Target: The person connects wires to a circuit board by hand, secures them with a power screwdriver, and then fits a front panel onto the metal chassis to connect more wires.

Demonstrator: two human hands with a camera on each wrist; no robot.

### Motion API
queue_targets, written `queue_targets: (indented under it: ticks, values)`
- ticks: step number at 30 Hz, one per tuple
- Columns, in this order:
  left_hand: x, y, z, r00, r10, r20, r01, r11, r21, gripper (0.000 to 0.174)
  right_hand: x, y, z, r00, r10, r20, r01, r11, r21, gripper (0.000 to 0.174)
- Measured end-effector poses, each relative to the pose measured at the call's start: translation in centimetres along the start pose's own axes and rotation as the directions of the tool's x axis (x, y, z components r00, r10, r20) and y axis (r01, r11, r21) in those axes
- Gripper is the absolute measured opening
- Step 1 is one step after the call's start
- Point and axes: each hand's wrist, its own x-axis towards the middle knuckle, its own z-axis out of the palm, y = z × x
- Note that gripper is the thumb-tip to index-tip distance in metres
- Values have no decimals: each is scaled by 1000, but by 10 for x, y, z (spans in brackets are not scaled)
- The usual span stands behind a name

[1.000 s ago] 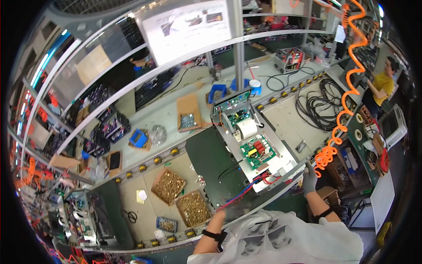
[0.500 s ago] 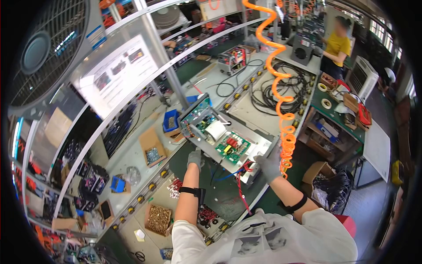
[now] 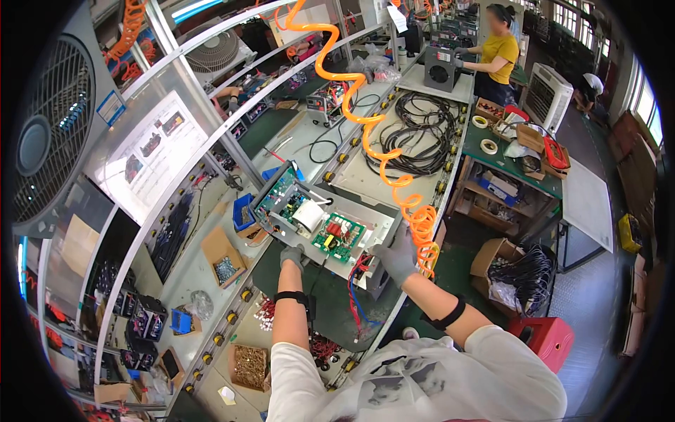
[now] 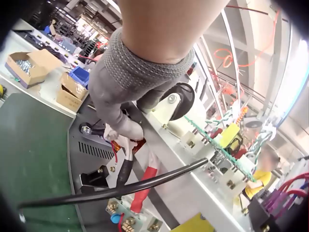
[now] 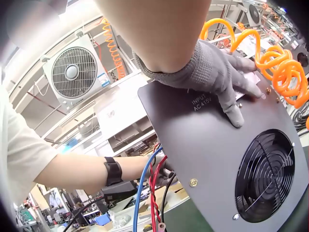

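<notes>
An open machine chassis (image 3: pixel 385 219) with green circuit boards (image 3: pixel 337 238) and a white cylinder (image 3: pixel 308 216) lies slanted on the line. My gloved left hand (image 3: pixel 292 257) is at its near-left side; in the left wrist view that hand (image 4: pixel 120 92) grips the metal frame (image 4: pixel 181 176), fingers beside cable lugs. At the right end, my gloved right hand (image 3: pixel 398 257) holds the end panel's edge. In the right wrist view, the fingers of this hand (image 5: pixel 207 72) lie on the grey panel (image 5: pixel 193 140) beside a fan grille (image 5: pixel 265 175). Red and blue cables (image 3: pixel 354 299) hang from the near end.
An orange coiled hose (image 3: pixel 394 179) hangs just beyond the chassis. Black cables (image 3: pixel 425 133) lie farther along. Screw boxes (image 3: pixel 223 257) and a blue bin (image 3: pixel 242 211) stand at left. A person in yellow (image 3: pixel 498 56) works at the far end.
My left hand has moved from the near cables up to the chassis side. The right hand stays at the end panel. The head view has swung right, and the cables hang differently.
</notes>
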Motion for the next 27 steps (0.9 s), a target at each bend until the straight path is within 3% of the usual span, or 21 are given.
queue_targets:
  ticks: [6, 8, 9, 10, 12, 13, 14, 15, 16, 17, 19, 20, 21, 22, 24, 27]
  values:
    - [8, -12, -4, 998, 66, 23, -67, 995, 75, 13, 2, -10, -13, 993, 104, 63, -101, 994, -51, 89]
    - [-7, -21, -6, 999, 46, 10, -46, 999, 8, 14, 15, 1, -23, 950, 104, 296, -172, 962, 214, 88]
    - [-10, -28, -10, 999, 29, 34, -30, 999, 42, 18, 22, 8, -26, 947, 109, 302, -176, 962, 207, 88]
    - [-24, -34, -9, 1000, 14, 23, -15, 999, 37, 18, 31, 18, -26, 949, 19, 313, -117, 949, 295, 89]
    - [-56, -63, -10, 993, 117, 4, -115, 980, -160, 26, 48, 49, -19, 938, -203, 281, 49, 880, 472, 92]
    - [-68, -74, -10, 997, 79, -23, -82, 968, -236, 28, 62, 59, -28, 923, -81, 376, -9, 973, 232, 89]
    - [-79, -81, -7, 998, 34, -61, -52, 947, -317, 30, 79, 91, -21, 918, -144, 370, 43, 963, 268, 86]
    - [-100, -90, 0, 988, 37, -148, -104, 874, -475, 26, 80, 68, -38, 832, -11, 554, -232, 901, 366, 89]
    - [-100, -106, -1, 967, 144, -210, -217, 898, -382, 19, 91, 88, -33, 827, -160, 539, -124, 883, 453, 89]
    - [-112, -111, 0, 961, 131, -242, -219, 897, -384, 25, 87, 61, -41, 765, -149, 627, -201, 869, 452, 92]
    - [-130, -103, 1, 954, 68, -292, -177, 914, -365, 37, 71, 24, -49, 775, -166, 610, -183, 865, 468, 85]
    - [-132, -102, -3, 949, 9, -315, -124, 930, -347, 44, 61, 7, -53, 763, -87, 640, -245, 878, 411, 79]
    - [-133, -100, -11, 976, 20, -216, -95, 933, -347, 51, 61, 7, -53, 760, -108, 641, -223, 883, 412, 77]
    - [-137, -100, -18, 973, 0, -230, -86, 927, -365, 51, 61, 4, -53, 756, -130, 642, -198, 889, 413, 75]
    - [-144, -99, -32, 994, 46, -98, -76, 941, -331, 49, 54, -8, -51, 759, -130, 637, -247, 849, 468, 62]
    - [-152, -129, -50, 992, 67, -105, -102, 918, -383, 49, 60, -5, -52, 764, -120, 634, -188, 899, 396, 56]
